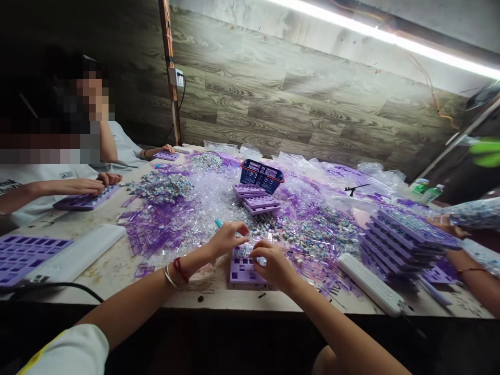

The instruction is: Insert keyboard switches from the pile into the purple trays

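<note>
A light purple tray (247,276) with square slots lies in front of me near the table's edge. Over its far left part is my left hand (228,240), fingers curled with thumb and fingertips close together; what they hold is too small to make out. A teal stick-like end (218,223) shows just behind that hand, and I cannot tell whether it is gripped. My right hand (272,264) hovers over the tray's right side, thumb and forefinger pinched, the thing between them hidden. Clear pieces sit along the tray's far edge.
Loose purple frames (156,224), clear plastic pieces (211,192) and small mixed parts (164,185) cover the table. A dark blue basket (261,176) stands behind stacked trays (261,203). White power strips (369,284) flank me; filled trays (406,245) are piled right. Co-workers sit left and right.
</note>
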Demonstrator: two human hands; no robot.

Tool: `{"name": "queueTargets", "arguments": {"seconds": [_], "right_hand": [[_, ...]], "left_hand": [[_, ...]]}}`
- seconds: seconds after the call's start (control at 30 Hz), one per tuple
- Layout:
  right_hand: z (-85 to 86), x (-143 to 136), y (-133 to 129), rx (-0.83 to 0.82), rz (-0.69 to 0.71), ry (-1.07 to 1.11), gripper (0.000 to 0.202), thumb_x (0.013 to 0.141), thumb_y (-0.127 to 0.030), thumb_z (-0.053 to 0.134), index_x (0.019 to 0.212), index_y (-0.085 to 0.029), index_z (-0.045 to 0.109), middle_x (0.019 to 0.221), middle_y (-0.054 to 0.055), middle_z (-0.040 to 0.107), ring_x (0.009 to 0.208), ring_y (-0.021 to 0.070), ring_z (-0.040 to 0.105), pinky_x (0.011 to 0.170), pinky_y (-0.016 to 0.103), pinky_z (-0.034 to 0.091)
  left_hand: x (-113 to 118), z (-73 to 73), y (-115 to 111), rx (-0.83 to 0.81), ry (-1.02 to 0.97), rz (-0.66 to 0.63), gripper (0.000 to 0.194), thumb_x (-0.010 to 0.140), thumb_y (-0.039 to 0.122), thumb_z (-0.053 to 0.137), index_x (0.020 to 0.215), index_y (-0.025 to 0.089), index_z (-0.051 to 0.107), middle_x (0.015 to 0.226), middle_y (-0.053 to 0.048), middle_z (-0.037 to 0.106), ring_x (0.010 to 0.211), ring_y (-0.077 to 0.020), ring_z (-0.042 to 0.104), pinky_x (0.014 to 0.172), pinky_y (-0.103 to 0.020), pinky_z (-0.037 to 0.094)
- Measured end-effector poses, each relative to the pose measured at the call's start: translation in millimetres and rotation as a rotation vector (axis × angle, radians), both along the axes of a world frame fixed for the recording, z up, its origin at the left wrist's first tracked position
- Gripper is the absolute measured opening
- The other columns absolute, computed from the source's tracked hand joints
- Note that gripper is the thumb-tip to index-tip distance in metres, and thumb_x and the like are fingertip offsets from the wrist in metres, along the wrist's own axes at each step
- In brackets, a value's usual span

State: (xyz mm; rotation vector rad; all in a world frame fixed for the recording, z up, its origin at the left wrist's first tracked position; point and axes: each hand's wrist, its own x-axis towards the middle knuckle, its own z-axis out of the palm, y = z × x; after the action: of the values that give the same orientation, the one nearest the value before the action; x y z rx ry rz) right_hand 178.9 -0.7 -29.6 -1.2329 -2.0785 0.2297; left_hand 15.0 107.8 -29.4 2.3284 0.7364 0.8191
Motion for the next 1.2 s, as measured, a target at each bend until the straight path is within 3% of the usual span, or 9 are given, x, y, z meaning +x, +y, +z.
{"name": "queueTargets", "arguments": {"seconds": [0.13, 0.27, 0.57, 1.2], "right_hand": [[-7.5, 0, 1, 0.001, -0.022, -0.124, 0.022, 0.072, 0.001, 0.06, 0.081, -0.017, 0.068, 0.091, 0.007, 0.066, 0.082, 0.0179, 0.063, 0.078, 0.03, 0.051], [-8.0, 1, 1, 0.039, 0.0, -0.175, 0.017, 0.075, -0.002, 0.063, 0.075, -0.018, 0.068, 0.082, 0.005, 0.069, 0.087, 0.0203, 0.06, 0.08, 0.031, 0.05], [-5.1, 3, 3, -0.019, -0.021, -0.127, 0.017, 0.077, -0.002, 0.061, 0.076, -0.019, 0.068, 0.079, 0.003, 0.068, 0.075, 0.0167, 0.063, 0.072, 0.027, 0.048], [-19.1, 5, 4, 0.028, -0.105, -0.01, 0.017, 0.075, -0.004, 0.064, 0.08, -0.02, 0.066, 0.078, 0.002, 0.071, 0.075, 0.0183, 0.064, 0.074, 0.032, 0.048]], "left_hand": [[3, -3.6, 2, -0.089, -0.056, -0.032, 0.014, 0.083, 0.027, 0.057, 0.086, 0.014, 0.06, 0.081, -0.003, 0.066, 0.076, -0.0156, 0.061, 0.072, -0.026, 0.047], [5, -4.8, 3, -0.087, -0.072, -0.025, 0.015, 0.086, 0.023, 0.052, 0.092, 0.013, 0.061, 0.087, -0.004, 0.066, 0.079, -0.0155, 0.06, 0.073, -0.026, 0.048], [2, -4.7, 5, -0.112, -0.123, -0.095, 0.016, 0.075, 0.022, 0.068, 0.089, 0.013, 0.068, 0.089, -0.005, 0.062, 0.079, -0.014, 0.059, 0.075, -0.026, 0.05], [2, -9.2, 7, -0.094, -0.106, -0.1, 0.017, 0.074, 0.021, 0.067, 0.089, 0.013, 0.069, 0.086, -0.004, 0.063, 0.078, -0.0141, 0.06, 0.074, -0.026, 0.051]]}}
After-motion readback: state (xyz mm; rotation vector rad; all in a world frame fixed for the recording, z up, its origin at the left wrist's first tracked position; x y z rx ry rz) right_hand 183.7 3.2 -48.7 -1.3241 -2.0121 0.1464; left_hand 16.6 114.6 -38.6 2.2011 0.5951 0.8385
